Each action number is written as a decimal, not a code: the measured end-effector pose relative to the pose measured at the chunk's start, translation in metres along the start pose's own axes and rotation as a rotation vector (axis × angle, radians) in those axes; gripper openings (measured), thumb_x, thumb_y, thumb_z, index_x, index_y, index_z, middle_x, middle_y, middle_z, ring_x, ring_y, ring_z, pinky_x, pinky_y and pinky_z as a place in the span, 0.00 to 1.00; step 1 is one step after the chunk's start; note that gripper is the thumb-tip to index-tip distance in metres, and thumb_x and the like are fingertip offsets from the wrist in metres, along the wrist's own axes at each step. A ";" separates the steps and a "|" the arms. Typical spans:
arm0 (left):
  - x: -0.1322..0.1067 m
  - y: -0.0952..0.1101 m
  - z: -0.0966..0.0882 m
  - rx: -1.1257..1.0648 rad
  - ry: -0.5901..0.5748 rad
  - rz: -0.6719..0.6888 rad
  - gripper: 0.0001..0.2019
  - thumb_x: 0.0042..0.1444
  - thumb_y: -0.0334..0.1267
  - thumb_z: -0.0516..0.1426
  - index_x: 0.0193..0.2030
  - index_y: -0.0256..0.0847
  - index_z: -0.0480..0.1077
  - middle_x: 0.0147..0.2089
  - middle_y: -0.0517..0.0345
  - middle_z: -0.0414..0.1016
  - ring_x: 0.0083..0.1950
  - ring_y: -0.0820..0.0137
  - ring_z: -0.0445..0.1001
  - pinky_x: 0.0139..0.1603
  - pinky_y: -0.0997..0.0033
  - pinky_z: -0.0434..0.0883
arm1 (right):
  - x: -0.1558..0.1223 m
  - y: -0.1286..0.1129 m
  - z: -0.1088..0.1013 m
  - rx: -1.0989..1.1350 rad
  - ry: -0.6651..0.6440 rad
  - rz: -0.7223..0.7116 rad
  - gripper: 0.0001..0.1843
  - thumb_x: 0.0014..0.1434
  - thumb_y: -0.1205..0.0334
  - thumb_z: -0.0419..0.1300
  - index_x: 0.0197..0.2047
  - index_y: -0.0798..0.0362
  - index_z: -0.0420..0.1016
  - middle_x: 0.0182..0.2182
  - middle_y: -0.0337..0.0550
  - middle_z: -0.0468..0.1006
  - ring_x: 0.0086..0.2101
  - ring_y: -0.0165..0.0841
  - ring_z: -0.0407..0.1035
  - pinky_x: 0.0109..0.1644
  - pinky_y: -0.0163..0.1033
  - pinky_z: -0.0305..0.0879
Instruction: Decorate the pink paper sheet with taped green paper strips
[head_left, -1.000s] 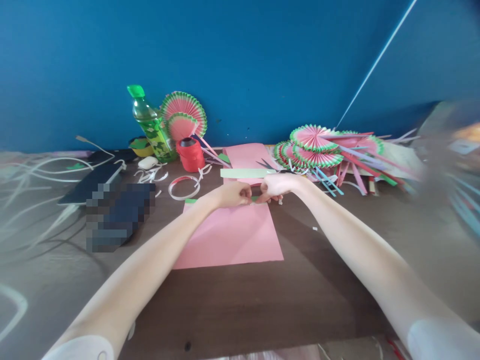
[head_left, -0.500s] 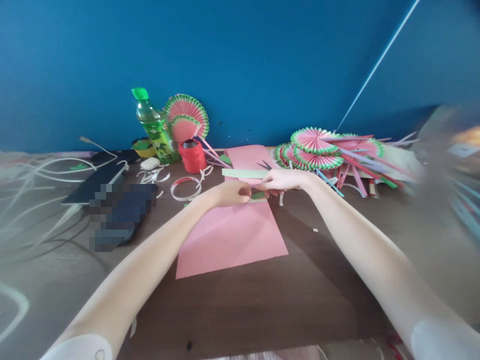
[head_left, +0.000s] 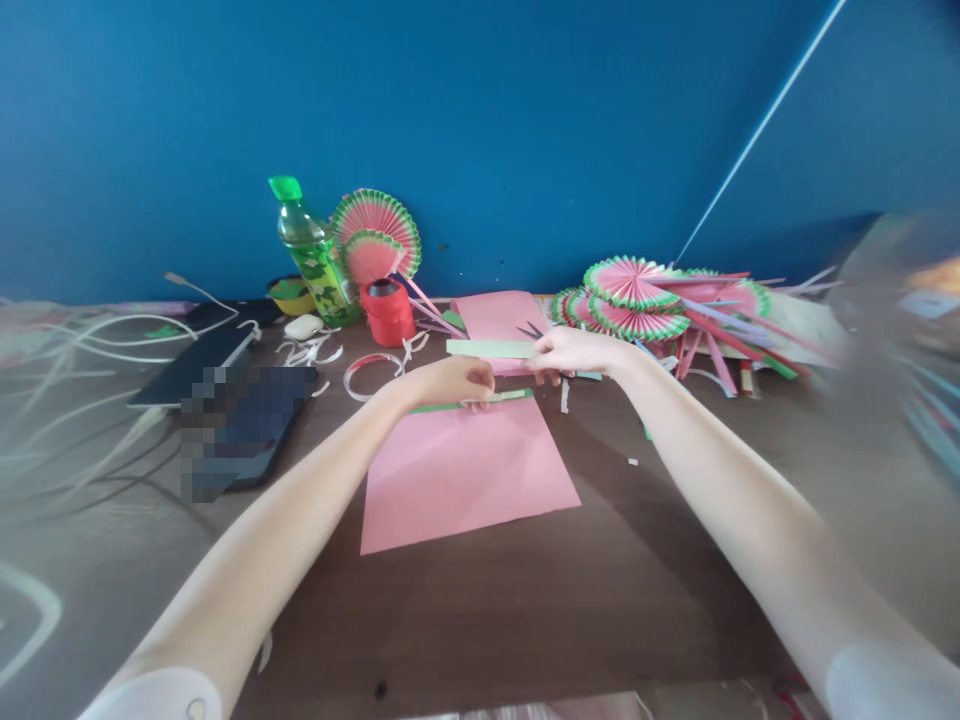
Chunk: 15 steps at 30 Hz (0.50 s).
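Observation:
A pink paper sheet lies flat on the brown table in front of me. Along its far edge runs a thin green paper strip. My left hand rests with its fingertips pressed on that far edge and the strip. A little to the right and farther back, my right hand is closed beside a pale green paper strip; what its fingers pinch is hidden. A second pink sheet lies behind both hands.
Pink-and-green paper fans and loose coloured strips pile up at the back right. At the back left stand a green bottle, a red tape roll, two upright fans, a tape ring, a dark tablet and white cables.
My hands have moved apart: the right one drew back and to the right, off the sheet's edge. The green strip along the pink sheet's far edge now shows more of its length.

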<state>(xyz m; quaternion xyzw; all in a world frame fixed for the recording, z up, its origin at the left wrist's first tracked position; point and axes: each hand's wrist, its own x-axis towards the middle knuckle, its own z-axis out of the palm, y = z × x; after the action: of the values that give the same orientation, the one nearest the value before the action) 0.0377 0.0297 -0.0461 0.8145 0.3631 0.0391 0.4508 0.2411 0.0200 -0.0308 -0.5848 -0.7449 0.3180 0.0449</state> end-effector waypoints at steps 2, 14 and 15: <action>0.000 0.001 0.000 -0.004 -0.002 -0.002 0.03 0.44 0.33 0.51 0.28 0.38 0.62 0.30 0.56 0.72 0.34 0.71 0.71 0.32 0.74 0.66 | 0.001 0.001 0.000 0.009 0.022 -0.019 0.16 0.48 0.50 0.56 0.23 0.57 0.69 0.21 0.42 0.72 0.23 0.28 0.65 0.23 0.32 0.54; 0.000 -0.001 -0.001 0.051 0.026 0.012 0.08 0.44 0.35 0.50 0.33 0.39 0.64 0.33 0.57 0.73 0.35 0.69 0.72 0.34 0.71 0.67 | 0.004 -0.009 0.017 0.115 -0.247 -0.239 0.09 0.49 0.60 0.55 0.31 0.55 0.74 0.28 0.42 0.77 0.28 0.29 0.68 0.26 0.32 0.56; -0.001 0.000 -0.001 0.049 0.021 0.007 0.09 0.44 0.35 0.50 0.34 0.39 0.64 0.33 0.57 0.73 0.35 0.69 0.72 0.34 0.71 0.66 | 0.004 -0.009 0.017 0.115 -0.243 -0.240 0.09 0.49 0.60 0.55 0.31 0.55 0.74 0.28 0.41 0.77 0.28 0.29 0.68 0.26 0.32 0.56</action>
<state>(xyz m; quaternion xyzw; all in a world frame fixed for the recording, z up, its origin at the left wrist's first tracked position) 0.0366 0.0300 -0.0455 0.8260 0.3659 0.0403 0.4269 0.2248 0.0157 -0.0415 -0.4453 -0.7899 0.4208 0.0257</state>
